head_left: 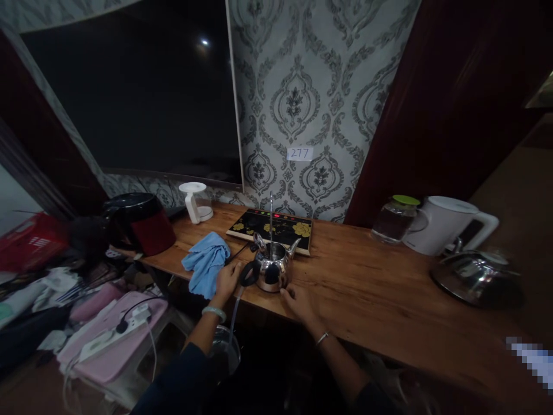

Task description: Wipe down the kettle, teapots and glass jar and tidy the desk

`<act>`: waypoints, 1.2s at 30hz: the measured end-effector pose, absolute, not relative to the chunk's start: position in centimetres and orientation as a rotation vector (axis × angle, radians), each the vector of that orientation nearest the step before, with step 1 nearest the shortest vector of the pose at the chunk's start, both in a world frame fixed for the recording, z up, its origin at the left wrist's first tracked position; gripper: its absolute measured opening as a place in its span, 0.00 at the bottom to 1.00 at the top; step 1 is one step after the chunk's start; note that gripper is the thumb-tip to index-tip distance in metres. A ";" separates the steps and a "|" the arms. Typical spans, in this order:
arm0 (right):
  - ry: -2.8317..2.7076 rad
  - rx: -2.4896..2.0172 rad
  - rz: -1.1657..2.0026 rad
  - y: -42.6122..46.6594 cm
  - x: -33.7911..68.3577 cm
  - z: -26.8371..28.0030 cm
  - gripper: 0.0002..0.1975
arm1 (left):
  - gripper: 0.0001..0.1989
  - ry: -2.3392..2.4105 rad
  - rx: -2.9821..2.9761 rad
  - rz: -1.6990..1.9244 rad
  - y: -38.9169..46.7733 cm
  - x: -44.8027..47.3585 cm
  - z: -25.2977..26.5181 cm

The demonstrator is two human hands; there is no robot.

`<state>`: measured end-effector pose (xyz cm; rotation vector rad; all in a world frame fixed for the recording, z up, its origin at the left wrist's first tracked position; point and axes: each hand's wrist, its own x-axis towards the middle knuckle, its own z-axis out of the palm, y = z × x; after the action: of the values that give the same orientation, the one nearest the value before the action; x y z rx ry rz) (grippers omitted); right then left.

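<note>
A shiny metal kettle (270,275) with a black handle (249,273) sits without its lid at the front edge of the wooden table. Its spout points right and back. A thin upright metal tube (271,222) lines up with the kettle's open mouth. My left hand (227,280) is left of the handle, loosely curved with nothing visible in it; whether it touches the handle I cannot tell. Close by the kettle's lower right side is my right hand (299,302), thumb and finger apart, fingertips at or near the metal. A blue cloth (207,262) lies crumpled beyond my left hand.
Behind the kettle lies a black panel (248,223) with gold flowers and lit red digits. A glass jug (395,222), white pitcher (443,225) and second metal kettle (479,279) stand right. Left are a red-and-black appliance (151,230) and a power strip (114,334).
</note>
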<state>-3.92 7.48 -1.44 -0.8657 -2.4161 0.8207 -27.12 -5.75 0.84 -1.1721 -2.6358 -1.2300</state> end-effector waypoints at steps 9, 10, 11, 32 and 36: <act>-2.525 -0.859 0.722 7.1 -3.0 -0.7 0.18 | 0.19 -2.610 -1.109 -1.300 -5.7 -27.1 0.7; -2.526 -0.861 0.719 7.0 -3.0 -0.5 0.18 | 0.19 -2.608 -1.109 -1.298 -5.7 -27.1 0.7; -2.525 -0.866 0.720 7.0 -2.9 -0.2 0.18 | 0.19 -2.606 -1.106 -1.296 -5.7 -27.0 0.7; -2.462 -0.823 0.839 7.0 -2.8 0.1 0.18 | 0.17 -2.644 -1.100 -1.164 -6.1 -26.5 1.0; -2.466 -0.806 0.848 7.2 -2.9 -0.1 0.18 | 0.15 -2.670 -1.086 -1.134 -6.0 -26.5 1.0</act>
<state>-2.86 7.19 -0.12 -0.8057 -2.4665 0.8477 -26.48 -6.00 1.03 -1.0856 -2.6699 -1.1343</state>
